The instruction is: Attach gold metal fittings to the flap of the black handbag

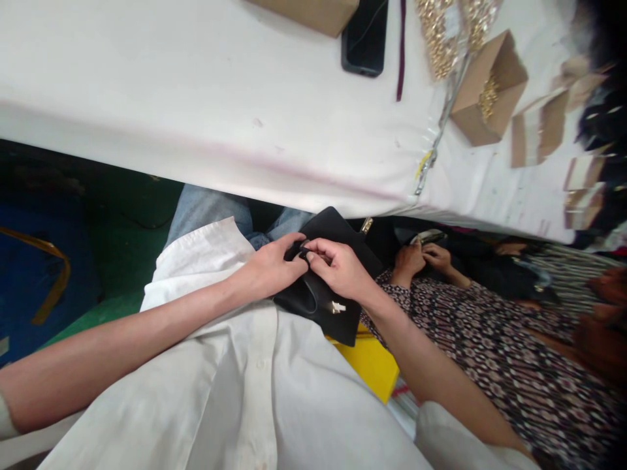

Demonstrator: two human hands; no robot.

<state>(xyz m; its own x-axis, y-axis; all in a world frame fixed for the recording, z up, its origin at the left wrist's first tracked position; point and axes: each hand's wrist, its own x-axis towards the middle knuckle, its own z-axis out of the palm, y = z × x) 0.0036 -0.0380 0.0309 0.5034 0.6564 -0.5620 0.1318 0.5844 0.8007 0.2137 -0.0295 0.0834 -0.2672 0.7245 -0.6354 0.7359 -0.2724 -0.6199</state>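
A black leather-like piece, perhaps a bag (pixel 337 323), lies across my lap with a loop of its material curling up. My left hand (pixel 277 264) pinches a black edge of it between thumb and fingers. Close against it, my right hand (pixel 337 264) is closed on the same spot, thumb and forefinger together. What lies between the fingertips is too small to make out. A small gold-coloured metal fitting (pixel 337 307) sits on the black material below my right hand. Another gold fitting (pixel 366 225) shows at its far edge.
The white-covered table (pixel 196 85) spans the area ahead, bearing a phone (pixel 365 39), a dark strap (pixel 401 52), bags of gold fittings (pixel 438 39) and an open cardboard box (pixel 465 104). At right, a co-worker's hands (pixel 424 260) work nearby. A yellow box (pixel 369 365) stands below.
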